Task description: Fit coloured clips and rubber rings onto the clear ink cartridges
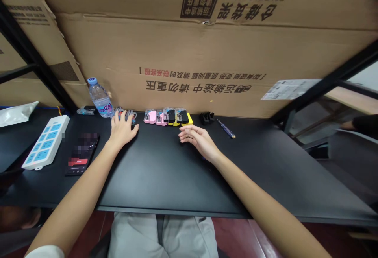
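My left hand (122, 130) reaches to the back of the black table with its fingers spread, over small clear-and-dark parts (130, 115) beside the water bottle (102, 100). Its fingertips partly cover these parts. My right hand (197, 139) is held over the middle of the table, fingers together and slightly curled, palm turned inward; whether anything is inside cannot be made out. Just behind it lies a row of small devices with pink (152, 117) and yellow (189, 120) sections. Black parts (206, 118) and a blue screwdriver (226, 128) are to its right.
A white power strip (47, 142) and a phone (82, 155) lie on the left of the table (165, 179). A white packet (17, 113) is farther left. Large cardboard (177, 49) stands along the back, between black metal posts. Part of another person shows at the right edge.
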A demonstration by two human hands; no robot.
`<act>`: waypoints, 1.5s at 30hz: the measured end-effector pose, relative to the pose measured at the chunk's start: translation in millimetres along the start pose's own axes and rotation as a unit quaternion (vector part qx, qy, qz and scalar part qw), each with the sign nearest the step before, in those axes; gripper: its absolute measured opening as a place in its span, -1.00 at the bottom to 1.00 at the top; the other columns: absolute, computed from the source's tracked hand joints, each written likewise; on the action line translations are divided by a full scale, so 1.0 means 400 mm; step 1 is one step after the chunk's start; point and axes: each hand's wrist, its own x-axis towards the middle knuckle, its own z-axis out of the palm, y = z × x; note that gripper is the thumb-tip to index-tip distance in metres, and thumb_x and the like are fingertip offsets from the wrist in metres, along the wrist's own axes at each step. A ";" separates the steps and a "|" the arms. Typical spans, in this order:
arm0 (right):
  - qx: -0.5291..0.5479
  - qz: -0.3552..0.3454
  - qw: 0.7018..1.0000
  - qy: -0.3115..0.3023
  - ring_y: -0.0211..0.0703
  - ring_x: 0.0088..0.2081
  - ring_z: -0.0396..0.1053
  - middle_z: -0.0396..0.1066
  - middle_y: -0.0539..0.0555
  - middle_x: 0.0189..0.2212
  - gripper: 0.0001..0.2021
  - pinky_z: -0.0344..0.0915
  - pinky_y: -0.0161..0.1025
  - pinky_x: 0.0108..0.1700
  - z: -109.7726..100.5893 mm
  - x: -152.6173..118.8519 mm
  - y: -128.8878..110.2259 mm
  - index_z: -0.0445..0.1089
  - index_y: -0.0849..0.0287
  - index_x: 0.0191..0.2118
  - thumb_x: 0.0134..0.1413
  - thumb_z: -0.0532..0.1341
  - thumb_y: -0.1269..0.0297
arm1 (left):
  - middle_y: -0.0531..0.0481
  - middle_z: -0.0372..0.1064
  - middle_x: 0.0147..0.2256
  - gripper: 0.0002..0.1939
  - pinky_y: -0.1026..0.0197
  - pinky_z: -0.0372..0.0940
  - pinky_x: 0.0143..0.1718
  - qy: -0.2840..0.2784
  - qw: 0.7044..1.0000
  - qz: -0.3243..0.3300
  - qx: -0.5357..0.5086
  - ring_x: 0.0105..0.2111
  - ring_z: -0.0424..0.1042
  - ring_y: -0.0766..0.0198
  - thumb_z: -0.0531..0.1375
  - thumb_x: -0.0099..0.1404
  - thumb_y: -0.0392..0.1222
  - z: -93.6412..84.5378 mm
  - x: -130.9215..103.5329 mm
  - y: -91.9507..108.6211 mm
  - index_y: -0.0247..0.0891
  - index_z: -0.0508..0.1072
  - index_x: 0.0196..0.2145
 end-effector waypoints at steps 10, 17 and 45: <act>-0.032 -0.005 0.999 0.000 -0.06 -0.25 0.56 0.62 0.13 -0.28 -0.70 0.55 -0.01 -0.07 -0.001 -0.001 -0.002 0.66 0.11 -0.15 0.16 0.47 0.00 | -0.39 0.17 0.45 -0.39 -0.41 0.25 0.29 -0.038 0.998 0.029 -0.044 0.47 0.05 -0.40 0.10 0.51 0.05 0.005 -0.013 0.015 -0.18 0.33 0.42; -0.193 -0.140 0.964 0.115 0.06 -0.17 0.57 0.64 0.15 -0.21 -0.72 0.51 0.11 0.05 -0.086 0.023 -0.041 0.61 0.07 -0.08 0.28 0.34 0.00 | -0.36 0.20 0.41 -0.52 -0.36 0.24 0.29 -0.004 0.999 0.040 -0.024 0.42 0.11 -0.39 0.22 0.43 0.02 -0.030 -0.017 0.022 -0.18 0.49 0.22; -0.622 -0.239 0.739 0.096 0.29 0.19 0.41 0.55 0.27 0.09 -0.77 0.32 0.23 0.25 -0.246 0.057 -0.018 0.63 0.08 -0.07 0.26 0.33 0.12 | 0.04 0.47 -0.28 -0.72 0.19 0.17 -0.34 -0.096 0.960 0.177 -0.196 -0.33 0.44 0.21 0.21 0.44 0.08 -0.060 -0.036 0.085 -0.13 0.59 -0.24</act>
